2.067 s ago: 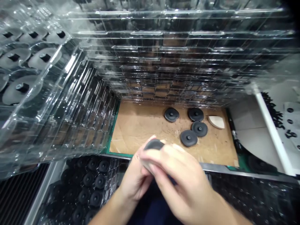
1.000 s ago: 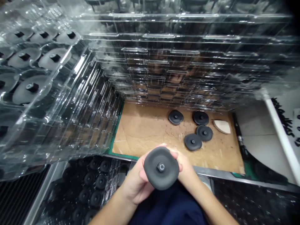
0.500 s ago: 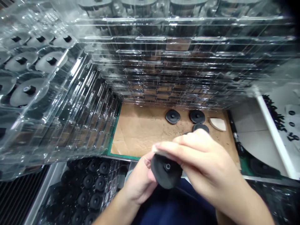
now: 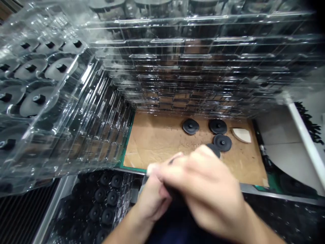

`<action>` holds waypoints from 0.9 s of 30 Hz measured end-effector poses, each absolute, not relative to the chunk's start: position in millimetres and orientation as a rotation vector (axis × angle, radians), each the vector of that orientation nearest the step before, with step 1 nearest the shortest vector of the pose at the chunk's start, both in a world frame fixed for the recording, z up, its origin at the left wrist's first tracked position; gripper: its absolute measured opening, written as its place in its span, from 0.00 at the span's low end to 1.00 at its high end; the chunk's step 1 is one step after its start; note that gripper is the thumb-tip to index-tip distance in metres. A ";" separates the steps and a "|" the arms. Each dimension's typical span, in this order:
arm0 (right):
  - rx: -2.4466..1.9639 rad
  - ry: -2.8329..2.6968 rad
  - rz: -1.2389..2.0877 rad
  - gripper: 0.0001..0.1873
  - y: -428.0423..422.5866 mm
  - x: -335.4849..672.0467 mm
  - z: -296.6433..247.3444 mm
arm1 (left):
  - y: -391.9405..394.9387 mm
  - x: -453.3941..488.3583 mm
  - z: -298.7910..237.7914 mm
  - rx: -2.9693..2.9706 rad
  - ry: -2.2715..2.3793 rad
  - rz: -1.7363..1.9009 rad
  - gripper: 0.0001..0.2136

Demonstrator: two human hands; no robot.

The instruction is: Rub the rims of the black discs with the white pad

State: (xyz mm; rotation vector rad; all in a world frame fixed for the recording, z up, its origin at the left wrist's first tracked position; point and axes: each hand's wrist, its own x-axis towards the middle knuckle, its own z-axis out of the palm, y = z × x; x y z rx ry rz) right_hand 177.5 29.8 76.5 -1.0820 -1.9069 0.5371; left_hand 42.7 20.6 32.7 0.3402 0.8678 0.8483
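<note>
My left hand [image 4: 149, 203] is closed on a black rubber disc [image 4: 174, 196], low in the view in front of my body. Most of the disc is hidden behind my fingers. My right hand [image 4: 210, 186], blurred, is bent over the same disc with its fingers closed against it and close to my left thumb. A small whitish tip [image 4: 152, 168] shows at the right fingertips; what it is I cannot make out. Beyond my hands, black discs with a small central stub [image 4: 191, 126] lie on a brown cardboard sheet [image 4: 149, 139], one partly covered by my right hand.
Tall stacks of clear plastic trays [image 4: 177, 57] rise behind and at the left [image 4: 83, 112], with discs in the upper ones. A pale wedge-shaped piece [image 4: 241, 135] lies on the cardboard. At lower left, a tray of black discs [image 4: 95, 210] stands. A white-edged panel [image 4: 304, 139] is at right.
The disc has turned, so its face with the central stub no longer shows. My right hand has moved left over it. The view has shifted slightly, uncovering more discs on the cardboard.
</note>
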 end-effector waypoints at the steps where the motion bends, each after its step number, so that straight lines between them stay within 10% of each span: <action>1: -1.196 -1.846 0.608 0.14 33.6 181.0 68.4 | 21.5 41.9 33.0 0.326 0.852 0.872 0.26; 12: -1.701 -1.461 0.852 0.12 1.5 196.7 -40.5 | 20.3 30.4 14.1 0.154 0.905 0.889 0.32; 27: -1.336 -1.828 0.839 0.10 16.9 168.5 64.9 | 22.5 38.5 23.2 0.226 0.948 0.824 0.23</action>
